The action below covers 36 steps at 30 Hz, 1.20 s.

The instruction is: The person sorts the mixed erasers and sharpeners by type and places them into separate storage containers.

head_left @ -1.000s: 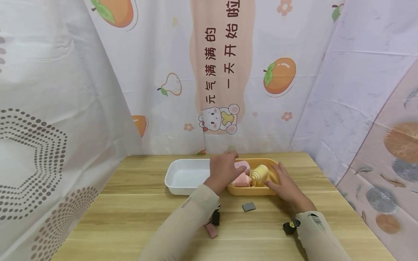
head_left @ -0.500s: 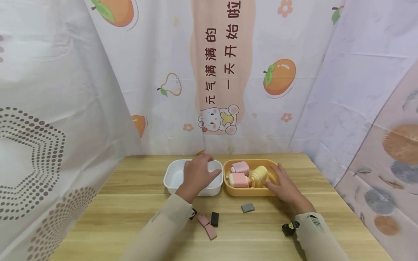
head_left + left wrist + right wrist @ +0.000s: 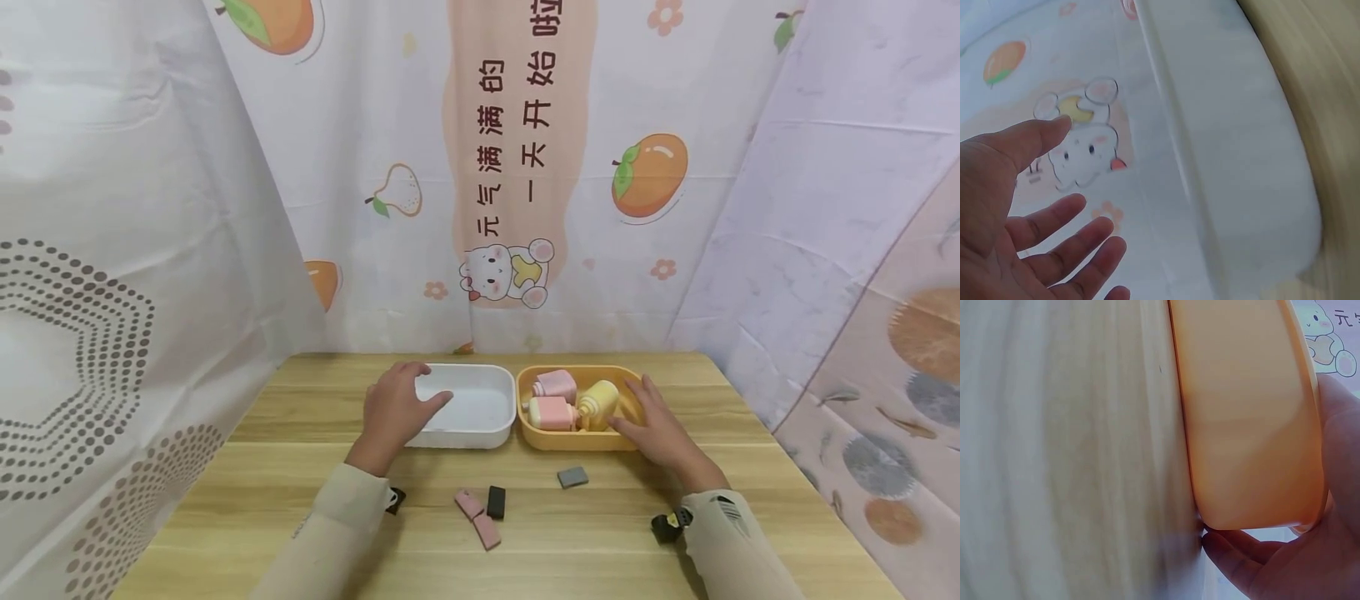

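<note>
My left hand point(image 3: 393, 410) hovers at the left end of a white plastic tray point(image 3: 510, 412), fingers spread and holding nothing. The left wrist view shows the fingertips apart from the white wall point(image 3: 1235, 137). At the right end of an orange tray point(image 3: 528, 439), my right hand point(image 3: 663, 429) grips the end, thumb over the rim and fingers around the outside. Lying in the orange tray are a pink bottle point(image 3: 557, 384), a pink-and-cream bottle point(image 3: 551, 413) and a yellow bottle point(image 3: 600, 402). The right wrist view shows the tray's orange wall point(image 3: 1247, 419) close up.
On the wooden table point(image 3: 585, 550) in front of the trays lie a grey flat block point(image 3: 573, 477), a black block point(image 3: 496, 502) and two pink pieces, one of them a pink block point(image 3: 487, 531). A printed curtain point(image 3: 375, 275) hangs behind the table.
My left hand has moved left, from above the orange tray, across the white tray, to its left end. The right hand stays at the orange tray. The bottles have not visibly moved.
</note>
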Each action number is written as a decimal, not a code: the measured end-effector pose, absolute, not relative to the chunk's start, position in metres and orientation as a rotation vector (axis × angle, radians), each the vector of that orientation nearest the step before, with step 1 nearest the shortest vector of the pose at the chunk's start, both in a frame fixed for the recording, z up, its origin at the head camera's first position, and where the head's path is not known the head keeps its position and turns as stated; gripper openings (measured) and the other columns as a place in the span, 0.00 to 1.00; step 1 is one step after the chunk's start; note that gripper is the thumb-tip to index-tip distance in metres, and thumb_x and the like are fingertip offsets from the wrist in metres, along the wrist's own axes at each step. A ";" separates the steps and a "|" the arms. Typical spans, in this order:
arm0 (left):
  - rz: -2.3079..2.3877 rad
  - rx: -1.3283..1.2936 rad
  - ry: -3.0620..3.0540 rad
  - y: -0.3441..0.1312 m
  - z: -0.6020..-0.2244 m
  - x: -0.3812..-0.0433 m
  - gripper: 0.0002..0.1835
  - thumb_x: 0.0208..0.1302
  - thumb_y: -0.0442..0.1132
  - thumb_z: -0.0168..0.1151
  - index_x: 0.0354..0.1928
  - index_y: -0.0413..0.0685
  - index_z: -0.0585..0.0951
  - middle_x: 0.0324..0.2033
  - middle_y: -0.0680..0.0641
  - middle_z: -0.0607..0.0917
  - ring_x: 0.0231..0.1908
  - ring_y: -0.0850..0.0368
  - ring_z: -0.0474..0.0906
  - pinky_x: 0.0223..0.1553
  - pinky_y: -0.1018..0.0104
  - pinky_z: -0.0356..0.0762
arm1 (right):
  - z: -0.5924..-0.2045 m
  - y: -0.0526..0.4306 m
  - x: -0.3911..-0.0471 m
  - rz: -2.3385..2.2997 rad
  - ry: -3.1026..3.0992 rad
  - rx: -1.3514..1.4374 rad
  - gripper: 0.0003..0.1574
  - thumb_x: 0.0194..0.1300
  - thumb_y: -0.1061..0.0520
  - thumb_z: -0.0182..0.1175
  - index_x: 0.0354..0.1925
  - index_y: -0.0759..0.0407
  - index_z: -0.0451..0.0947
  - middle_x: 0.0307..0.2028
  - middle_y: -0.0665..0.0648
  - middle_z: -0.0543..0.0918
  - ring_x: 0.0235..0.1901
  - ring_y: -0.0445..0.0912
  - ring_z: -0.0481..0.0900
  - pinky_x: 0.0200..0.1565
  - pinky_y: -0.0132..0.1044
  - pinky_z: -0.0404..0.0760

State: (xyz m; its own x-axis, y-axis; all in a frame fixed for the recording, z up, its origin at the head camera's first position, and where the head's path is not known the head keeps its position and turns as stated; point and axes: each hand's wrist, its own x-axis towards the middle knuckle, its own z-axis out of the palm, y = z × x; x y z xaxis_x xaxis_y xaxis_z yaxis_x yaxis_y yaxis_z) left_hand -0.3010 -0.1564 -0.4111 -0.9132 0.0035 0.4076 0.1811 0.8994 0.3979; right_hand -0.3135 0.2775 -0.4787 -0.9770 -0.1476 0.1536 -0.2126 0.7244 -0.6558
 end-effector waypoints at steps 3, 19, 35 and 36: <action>-0.694 -0.139 -2.656 -0.168 -0.416 -0.302 0.32 0.57 0.59 0.76 0.56 0.45 0.84 0.59 0.41 0.83 0.58 0.41 0.80 0.55 0.41 0.78 | -0.479 0.278 -0.314 1.091 -2.828 0.303 0.57 0.71 0.39 0.64 0.82 0.61 0.48 0.81 0.74 0.36 0.76 0.79 0.44 0.69 0.78 0.50; -0.835 -0.099 -2.735 -0.189 -0.439 -0.305 0.40 0.58 0.58 0.76 0.65 0.41 0.77 0.68 0.37 0.75 0.67 0.33 0.71 0.63 0.34 0.72 | -0.481 0.280 -0.314 1.093 -2.827 0.313 0.58 0.71 0.38 0.64 0.82 0.60 0.47 0.81 0.74 0.36 0.76 0.79 0.45 0.68 0.79 0.51; -1.001 -0.218 -2.880 -0.205 -0.460 -0.316 0.60 0.61 0.70 0.67 0.82 0.45 0.51 0.82 0.36 0.43 0.80 0.30 0.46 0.74 0.30 0.55 | -0.483 0.280 -0.316 1.101 -2.801 0.302 0.58 0.70 0.42 0.66 0.81 0.63 0.49 0.81 0.74 0.39 0.76 0.78 0.45 0.69 0.78 0.51; -1.004 -0.226 -2.888 -0.205 -0.461 -0.317 0.60 0.61 0.70 0.66 0.83 0.44 0.50 0.83 0.36 0.42 0.80 0.30 0.45 0.74 0.30 0.54 | -0.482 0.280 -0.316 1.099 -2.798 0.303 0.58 0.69 0.42 0.66 0.81 0.64 0.48 0.81 0.75 0.39 0.77 0.78 0.44 0.70 0.78 0.50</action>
